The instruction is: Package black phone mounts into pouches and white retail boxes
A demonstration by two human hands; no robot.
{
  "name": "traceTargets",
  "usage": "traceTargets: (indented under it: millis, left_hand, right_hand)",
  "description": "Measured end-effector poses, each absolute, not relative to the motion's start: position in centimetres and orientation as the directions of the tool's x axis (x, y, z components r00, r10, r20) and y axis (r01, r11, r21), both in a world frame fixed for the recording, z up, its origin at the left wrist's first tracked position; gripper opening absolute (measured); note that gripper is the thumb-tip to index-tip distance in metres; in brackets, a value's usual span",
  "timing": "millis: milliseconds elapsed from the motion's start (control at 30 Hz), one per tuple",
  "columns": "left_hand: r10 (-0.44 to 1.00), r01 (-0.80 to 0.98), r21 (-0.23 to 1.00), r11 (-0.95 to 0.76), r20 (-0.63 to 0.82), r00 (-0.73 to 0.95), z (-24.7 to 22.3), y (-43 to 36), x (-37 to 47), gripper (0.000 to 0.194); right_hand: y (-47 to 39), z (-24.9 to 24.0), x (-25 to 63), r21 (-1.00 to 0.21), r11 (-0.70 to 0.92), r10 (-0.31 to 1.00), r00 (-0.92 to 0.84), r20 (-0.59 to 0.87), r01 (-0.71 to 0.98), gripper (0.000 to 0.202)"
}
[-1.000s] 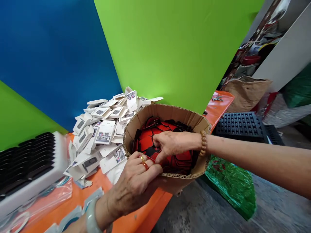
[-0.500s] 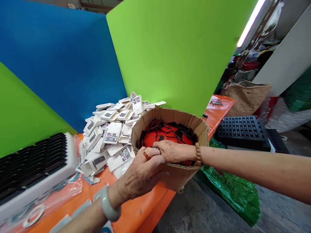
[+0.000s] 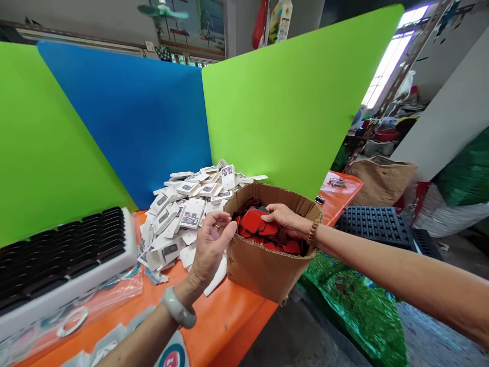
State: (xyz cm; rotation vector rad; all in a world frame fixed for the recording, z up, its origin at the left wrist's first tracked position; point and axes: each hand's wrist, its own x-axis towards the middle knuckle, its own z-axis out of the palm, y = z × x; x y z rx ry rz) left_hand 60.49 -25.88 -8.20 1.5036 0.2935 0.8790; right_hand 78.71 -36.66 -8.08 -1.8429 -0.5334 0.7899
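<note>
A cardboard box [image 3: 257,267] full of flat red-and-black pieces stands at the table's edge. Inside its mouth, my right hand [image 3: 284,218], with a beaded bracelet, grips a flat red piece [image 3: 254,221] by its right side. Other red pieces [image 3: 292,246] lie beneath it. My left hand [image 3: 214,238], wearing a ring and a pale bangle, is just left of the box rim. Its fingers are loosely bent and apart from the thumb, with nothing seen between them. A heap of small white boxes [image 3: 193,211] lies behind my left hand.
A white tray [image 3: 132,239] with rows of black pieces sits at the left on the orange table [image 3: 225,323]. Plastic bags [image 3: 114,341] lie in front. Green [image 3: 275,117] and blue [image 3: 145,117] panels rise behind. A black crate [image 3: 376,224] and green sheeting [image 3: 351,306] are at the right.
My hands have moved apart. The right hand has drawn a red piece into view in the box mouth, and the left has moved left, off the rim. The view has tilted upward.
</note>
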Motion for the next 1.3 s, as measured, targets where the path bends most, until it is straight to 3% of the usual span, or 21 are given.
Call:
traceTargets:
  millis: [200, 400, 633, 767, 867, 933, 1033, 1133, 1200, 1300]
  left_hand:
    - [0.670, -0.260, 0.959, -0.118, 0.270, 0.692, -7.6, -25.5, 59.7, 0.025]
    - [0.651, -0.235, 0.970, -0.066, 0.220, 0.726, -7.5, -26.0, 59.3, 0.027]
    - [0.630, -0.243, 0.969, 0.041, 0.164, 0.759, -7.5, -26.0, 58.3, 0.031]
    - [0.587, -0.236, 0.942, 0.238, 0.053, 0.808, -7.4, -26.5, 57.4, 0.036]
    - [0.522, -0.217, 0.841, 0.496, -0.089, 0.848, -7.1, -27.4, 56.1, 0.038]
    - [0.451, -0.229, 0.703, 0.673, -0.145, 0.881, -7.1, -28.1, 54.7, 0.042]
    - [0.339, -0.236, 0.464, 0.854, -0.152, 0.928, -7.9, -28.8, 51.8, 0.057]
    - [0.300, -0.235, 0.267, 0.934, -0.232, 0.925, -9.9, -29.1, 47.5, 0.067]
    - [0.301, -0.260, 0.168, 0.951, -0.317, 0.899, -11.6, -29.2, 44.2, 0.063]
    - [0.334, -0.311, 0.125, 0.942, -0.422, 0.843, -14.3, -29.4, 39.2, 0.052]
  right_hand:
    - [-37.3, -6.9, 80.7, -0.834, -0.403, 0.728, 0.684, -0.043, 0.376, 0.012]
    - [-37.9, -7.0, 80.7, -0.936, -0.348, 0.618, 0.763, -0.191, 0.047, 0.014]
    - [-38.1, -6.3, 81.0, -0.943, -0.332, 0.597, 0.774, -0.209, 0.001, 0.022]
    - [-38.7, -4.3, 80.4, -0.963, -0.267, 0.641, 0.740, -0.204, -0.035, 0.019]
    - [-39.1, -2.2, 77.5, -0.991, -0.108, 0.764, 0.632, -0.134, -0.080, 0.025]
    - [-38.9, -1.6, 74.0, -0.993, -0.028, 0.839, 0.538, -0.086, -0.114, 0.036]
    - [-37.8, -2.9, 67.3, -0.988, -0.039, 0.905, 0.414, -0.100, -0.153, 0.045]
    - [-36.5, -6.4, 60.8, -0.967, -0.131, 0.943, 0.274, -0.190, -0.220, 0.048]
    - [-35.8, -9.2, 57.3, -0.952, -0.214, 0.948, 0.187, -0.256, -0.220, 0.046]
    - [-35.3, -13.0, 52.8, -0.966, -0.239, 0.963, 0.107, -0.249, -0.098, 0.041]
